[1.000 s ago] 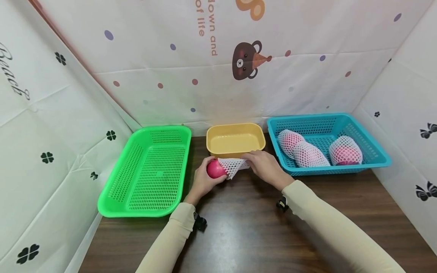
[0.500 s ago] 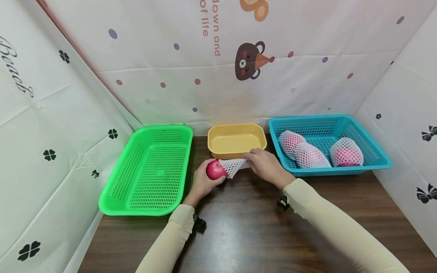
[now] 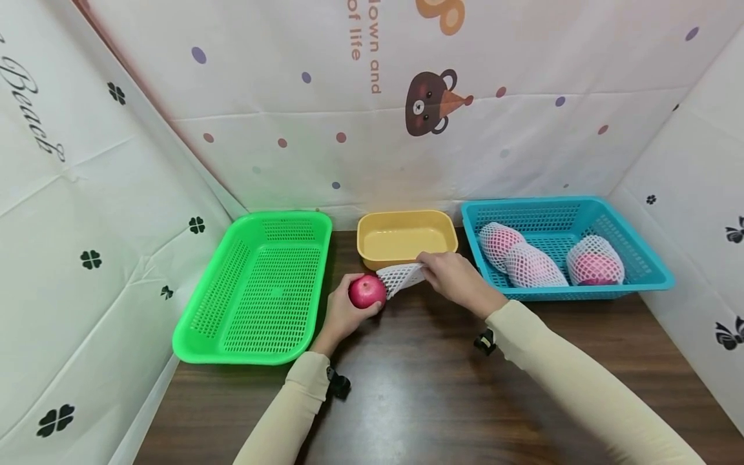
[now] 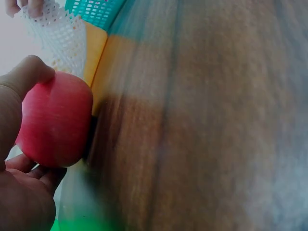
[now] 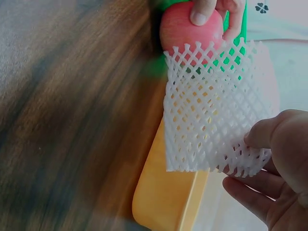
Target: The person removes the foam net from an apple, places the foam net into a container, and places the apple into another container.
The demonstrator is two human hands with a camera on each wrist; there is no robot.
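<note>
A red apple (image 3: 367, 292) is held in my left hand (image 3: 343, 313), thumb on one side and fingers on the other, just in front of the yellow tub. My right hand (image 3: 456, 279) pinches a white foam net sleeve (image 3: 401, 278) by its far end. In the right wrist view the foam net sleeve (image 5: 202, 115) hangs flattened, its open edge beside the apple (image 5: 185, 29). From the left wrist the whole near side of the apple (image 4: 57, 120) shows bare, with the net (image 4: 60, 38) beyond it.
A green basket (image 3: 316, 284) stands at the left. The yellow tub (image 3: 407, 263) is at the back middle. At the right, a blue basket (image 3: 581, 294) holds 3 apples in foam nets (image 3: 594, 261). White printed cloth walls (image 3: 279, 77) enclose the table (image 3: 418, 394).
The net has come off the apple toward the right, pulled by my right hand. More of the apple shows now. My left hand has stayed nearly in place, and the head view has shifted slightly.
</note>
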